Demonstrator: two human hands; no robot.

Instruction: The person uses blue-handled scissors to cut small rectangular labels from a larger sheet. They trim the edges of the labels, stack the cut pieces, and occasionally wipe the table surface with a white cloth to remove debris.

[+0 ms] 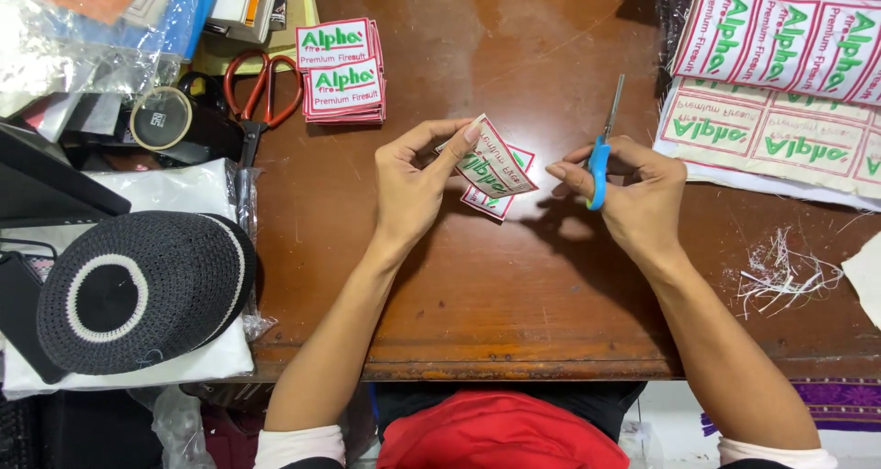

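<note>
- Near edge of the desk (514, 340): bare brown wood, our two forearms cross it from below.
- Near left corner: black knitted cap with a white ring (138, 290) lies on a white folded cloth (174, 194), overhanging the desk's left edge.
- Near right, close to the right edge: small pile of white thread and trimmings (780, 272).
- Centre of the desk: our left hand (413, 189) pinches a cut-out label patch (491, 161), white with red border and green lettering, between thumb and fingertips; other fingers loosely curled. Patch is tilted, lifted off the wood.
- A second patch (491, 203) sits just below and behind the first; we cannot tell whether it is held too or lying on the desk.
- Just right of the patches: our right hand (633, 194) is closed around the blue handles of small scissors (601, 152); blades point toward the far edge and look shut. Blades are apart from the patch.
- Far right corner: uncut sheets of the same labels (780, 83), several layers, one face-down.
- Far left of centre: neat stack of cut labels (341, 70).
- Beside it, left: red-handled scissors (262, 93), then a tape roll (161, 118), plastic bags and books at the far left corner.
</note>
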